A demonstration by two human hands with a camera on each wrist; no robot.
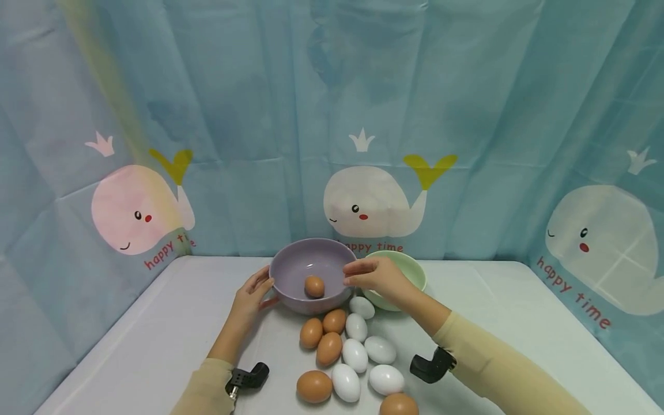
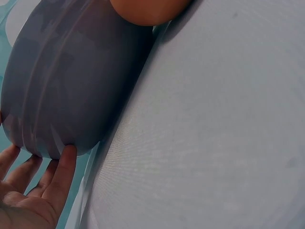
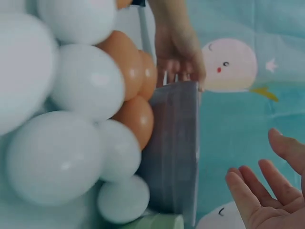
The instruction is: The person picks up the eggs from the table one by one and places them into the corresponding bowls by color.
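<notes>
A purple bowl (image 1: 290,265) stands at the back of the table with one brown egg (image 1: 314,286) inside. My left hand (image 1: 251,298) rests its fingertips against the bowl's left side; in the left wrist view the fingers (image 2: 61,177) are spread and fairly straight on the outer wall. Over the bowl's right rim is my right hand (image 1: 376,275), and the right wrist view shows nothing between its fingers and thumb. Partly behind that hand sits a light green bowl (image 1: 412,270). In front lie loose brown eggs (image 1: 329,349) and white eggs (image 1: 355,355), several of each.
The white tabletop (image 1: 482,311) stretches left and right of the eggs. Behind it hangs a blue curtain (image 1: 249,144) printed with whales. A brown egg (image 1: 399,405) lies near the bottom edge of the head view, cut off by it.
</notes>
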